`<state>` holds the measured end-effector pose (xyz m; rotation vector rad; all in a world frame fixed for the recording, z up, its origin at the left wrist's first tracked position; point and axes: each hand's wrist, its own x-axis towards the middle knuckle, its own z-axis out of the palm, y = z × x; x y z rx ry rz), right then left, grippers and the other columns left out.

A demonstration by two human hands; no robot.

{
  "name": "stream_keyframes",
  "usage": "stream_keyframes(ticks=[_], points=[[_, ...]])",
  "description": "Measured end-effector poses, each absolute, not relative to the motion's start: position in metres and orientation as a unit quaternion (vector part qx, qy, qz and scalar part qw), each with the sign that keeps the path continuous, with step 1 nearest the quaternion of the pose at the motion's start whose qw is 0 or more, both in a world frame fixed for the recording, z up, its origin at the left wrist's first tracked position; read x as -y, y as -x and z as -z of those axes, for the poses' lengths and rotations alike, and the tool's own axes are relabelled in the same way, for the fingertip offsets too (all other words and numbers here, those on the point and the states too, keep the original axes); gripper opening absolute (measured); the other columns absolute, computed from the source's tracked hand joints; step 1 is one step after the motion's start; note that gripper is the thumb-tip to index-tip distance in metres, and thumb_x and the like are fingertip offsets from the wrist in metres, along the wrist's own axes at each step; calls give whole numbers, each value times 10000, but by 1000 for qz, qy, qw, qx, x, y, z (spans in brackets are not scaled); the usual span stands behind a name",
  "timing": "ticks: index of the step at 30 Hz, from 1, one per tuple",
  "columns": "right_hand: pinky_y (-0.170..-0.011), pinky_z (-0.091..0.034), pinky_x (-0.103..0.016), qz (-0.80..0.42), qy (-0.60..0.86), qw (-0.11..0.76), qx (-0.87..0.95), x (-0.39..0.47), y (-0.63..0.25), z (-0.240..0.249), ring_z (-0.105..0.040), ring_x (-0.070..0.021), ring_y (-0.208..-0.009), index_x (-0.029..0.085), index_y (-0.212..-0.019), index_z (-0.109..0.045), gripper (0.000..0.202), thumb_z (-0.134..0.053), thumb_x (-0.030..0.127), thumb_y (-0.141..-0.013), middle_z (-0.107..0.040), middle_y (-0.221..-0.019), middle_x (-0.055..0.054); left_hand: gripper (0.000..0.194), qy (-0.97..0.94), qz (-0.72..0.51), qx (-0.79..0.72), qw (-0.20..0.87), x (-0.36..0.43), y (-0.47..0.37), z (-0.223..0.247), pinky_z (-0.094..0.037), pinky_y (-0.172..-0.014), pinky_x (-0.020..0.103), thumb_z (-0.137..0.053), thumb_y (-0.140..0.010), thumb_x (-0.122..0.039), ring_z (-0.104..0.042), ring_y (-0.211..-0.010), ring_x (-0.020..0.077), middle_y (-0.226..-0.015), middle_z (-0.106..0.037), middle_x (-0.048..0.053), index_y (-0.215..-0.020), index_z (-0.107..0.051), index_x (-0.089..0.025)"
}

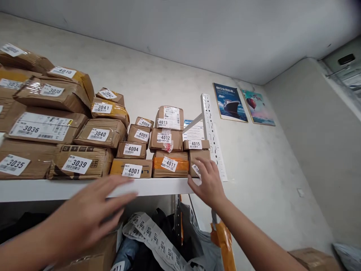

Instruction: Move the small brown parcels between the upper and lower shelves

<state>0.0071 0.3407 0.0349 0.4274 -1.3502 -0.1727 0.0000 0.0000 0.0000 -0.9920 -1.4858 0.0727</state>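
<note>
Ok, R hand (208, 184): thumb & fingers apart, slightly curled, in front of the small box (199, 155) at the shelf's R end; can't tell if touching. That box sits on the white shelf (169, 187), tilted label partly behind fingers, box 4015 (207, 144) on top. L hand (94, 209): motion-blurred, fingers apart, in front of shelf edge, nearest box 4001 (145, 170).

Just L of the small box: box 4011 (184, 165) w/ orange tape, then box 4012 (178, 140), box 4013 (172, 117) stacked up. Box 4004 (121, 150) on 4001. Further L, bigger taped boxes, incl. box 3039 (101, 160) w/ box 3040 (117, 131) above.

R end: white slotted post (208, 120). Below shelf: label strip (158, 239) over dark bags, orange bag (228, 248) nr R forearm. Wall: ship poster (229, 102), balloon poster (258, 107).
</note>
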Motion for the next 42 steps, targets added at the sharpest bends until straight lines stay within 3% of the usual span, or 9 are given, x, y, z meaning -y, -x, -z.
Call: stream_keyframes(ticks=[4,8,11,14,18,22,26,31,42], points=[[-958,-422,-551,5,-125,741,660,-311,-3,-76,-477,-368,-1174,99,-1304,-418,646,-603,448,-793,-531,-1237,-224,384,395,-114,610,677,-26,-6,-132,-403,-1049,512,-469,-879,-251,-447,-1257,314,-1336,-498,125,-1246,-563,-190],[-1015,-321,-606,-58,-20,710,702,-264,12,-106,-393,-451,-1252,-2,-1410,-260,1094,-621,707,-660,-437,-1329,-319,804,321,-54,680,657,-70,-2,-216,-296,-1122,515,-682,-741,-353,-272,-1383,378,-1519,-286,164,-1436,-339,-141],[-1039,-246,-628,-79,29,696,713,-234,22,-124,-384,-469,-1257,-21,-1443,-182,1229,-603,777,-608,-446,-1314,-333,975,336,-52,710,616,-99,6,-246,-306,-1111,528,-705,-696,-380,-197,-1416,398,-1572,-170,182,-1494,-194,-154],[-1031,-237,-620,-109,71,669,732,-218,25,-137,-401,-480,-1235,-18,-1450,-188,1269,-622,786,-569,-458,-1303,-337,1024,339,-56,749,566,-115,10,-260,-413,-1030,507,-697,-668,-389,-323,-1362,368,-1532,-269,178,-1502,-145,-172],[-1020,-238,-608,-127,108,655,737,-208,26,-144,-404,-489,-1233,12,-1460,-193,1306,-693,751,-507,-433,-1329,-341,1057,335,-62,777,530,-121,11,-272,-499,-915,441,-721,-601,-424,-505,-1190,323,-1424,-371,197,-1480,-211,-135],[-1039,-204,-609,-130,126,639,748,-203,25,-147,-353,-496,-1281,26,-1488,-98,1390,-719,741,-471,-392,-1366,-341,1170,328,-54,777,534,-120,14,-277,-462,-969,454,-771,-467,-516,-432,-1247,366,-1399,-349,206,-1457,-276,-139],[-1041,-204,-605,-155,134,622,756,-200,25,-151,-383,-489,-1260,96,-1502,-46,1375,-758,673,-477,-399,-1353,-315,1206,353,-30,754,553,-116,15,-274,-405,-1041,438,-737,-441,-538,-342,-1315,371,-1408,-311,182,-1474,-250,-152],[-1013,-242,-603,-175,111,666,717,-199,31,-150,-435,-479,-1207,159,-1502,35,1387,-788,603,-478,-420,-1318,-284,1248,373,13,722,582,-101,3,-271,-341,-1103,407,-743,-431,-481,-276,-1349,358,-1427,-263,145,-1500,-183,-166],[-1037,-213,-599,-193,133,647,725,-189,32,-160,-349,-493,-1260,119,-1497,2,1431,-820,589,-423,-367,-1361,-308,1231,344,242,579,698,-23,-45,-251,-189,-1229,375,-782,-426,-474,-226,-1371,323,-1438,-245,36,-1481,-178,-276]])
